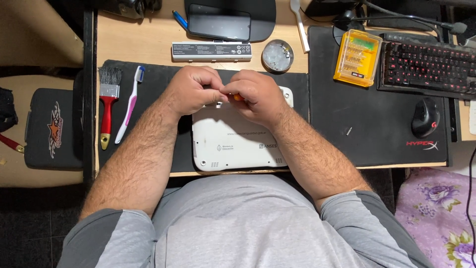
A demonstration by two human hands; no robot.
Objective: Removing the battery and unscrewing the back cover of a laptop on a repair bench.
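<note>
Beside keyboard [430, 67], yellow case [357, 57] holds bits; round tin [277, 55] holds screws

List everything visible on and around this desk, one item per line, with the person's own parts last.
laptop: 1, white, upside down on dark mat, under the hands
screwdriver: 1, orange handle, mostly hidden between the hands
battery pack: 1, white, behind the mat
round dish: 1, clear, right of battery
paintbrush: 1, red handle, mat's left edge
toothbrush: 1, white and pink, beside paintbrush
phone: 1, black, far edge
bit case: 1, yellow, right mat
keyboard: 1, black, red-lit, far right
mouse: 1, black, right mat
left hand: 1, over laptop's far edge
right hand: 1, on screwdriver
</note>
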